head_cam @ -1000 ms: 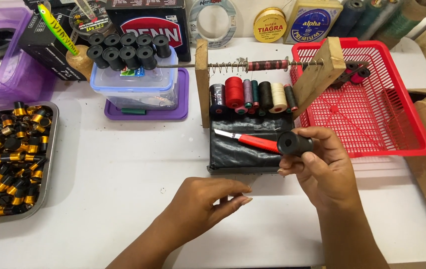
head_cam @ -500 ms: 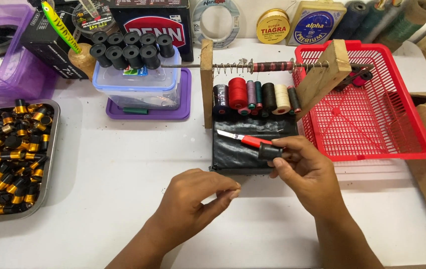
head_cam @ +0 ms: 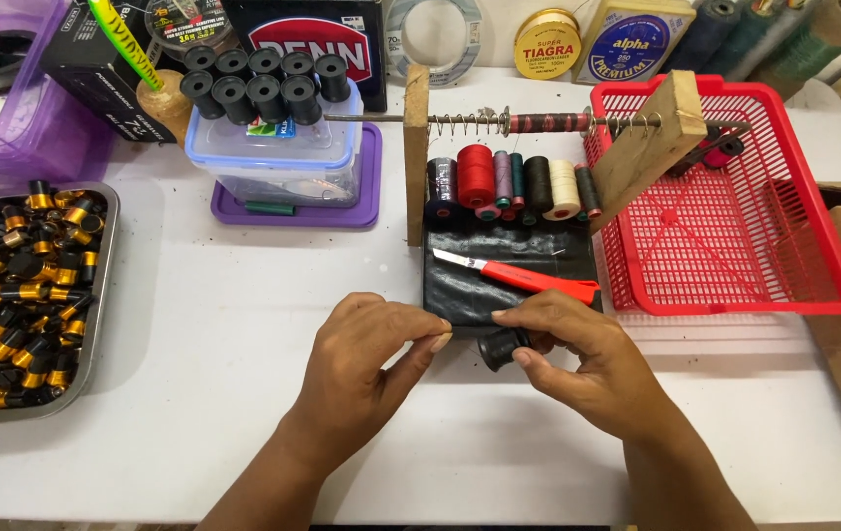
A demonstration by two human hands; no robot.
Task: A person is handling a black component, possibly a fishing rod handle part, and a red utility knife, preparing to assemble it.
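My right hand (head_cam: 583, 359) holds a small black spool-shaped part (head_cam: 501, 347) between thumb and fingers, just above the white table (head_cam: 204, 393). My left hand (head_cam: 366, 369) lies beside it with fingers pinched together, its thumb tip nearly touching the part. Both hands sit at the near edge of a black mat (head_cam: 509, 280). A red-handled knife (head_cam: 524, 278) lies on that mat, just beyond my right fingers.
A wooden rack (head_cam: 416, 147) with thread spools (head_cam: 475, 177) stands behind the mat. A red mesh basket (head_cam: 794, 246) is at the right. A metal tray (head_cam: 96, 324) of black and gold parts is at the left. Black parts (head_cam: 263, 84) sit on a clear lidded box.
My right hand has brought the black part down from above the mat toward me. My left hand has moved up and closed in beside it.
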